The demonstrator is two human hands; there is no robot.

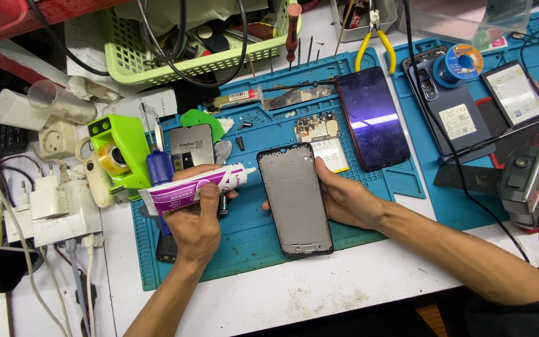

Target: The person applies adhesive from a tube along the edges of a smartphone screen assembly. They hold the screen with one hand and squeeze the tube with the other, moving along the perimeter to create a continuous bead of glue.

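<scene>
In right hand (344, 200) fingers: phone frame (296, 200).

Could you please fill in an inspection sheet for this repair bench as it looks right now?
Surface: blue work mat on a white table.
Job's things: phone frame; white-and-purple glue tube, nozzle pointing at the frame.
Clutter: dark phone screen, circuit board, yellow-handled pliers, green basket, solder spool.
Grippers: left hand holds the glue tube; right hand steadies the phone frame.
Cables: black cable over the right-hand mat; white leads at left.
Surroundings: white power strip with adapters.
</scene>
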